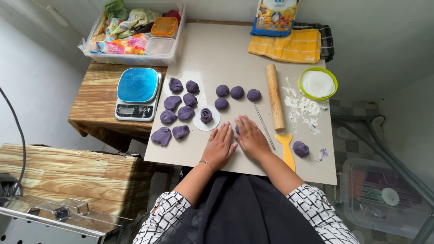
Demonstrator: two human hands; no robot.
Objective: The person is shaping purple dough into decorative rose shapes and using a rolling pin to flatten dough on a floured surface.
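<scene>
A small piece of purple dough [237, 129], just below the white paper disc with a rolled purple dough rose [206, 116], is being pressed flat, it seems. The left hand [220, 147] and right hand [251, 139] are laid open, fingers spread, on it. Even downward pressure is probably called for next.

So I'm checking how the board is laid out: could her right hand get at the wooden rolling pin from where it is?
Probably yes. The right hand lies flat on the board, and the rolling pin lies just beyond it to the right; only a thin metal stick lies between them.
</scene>
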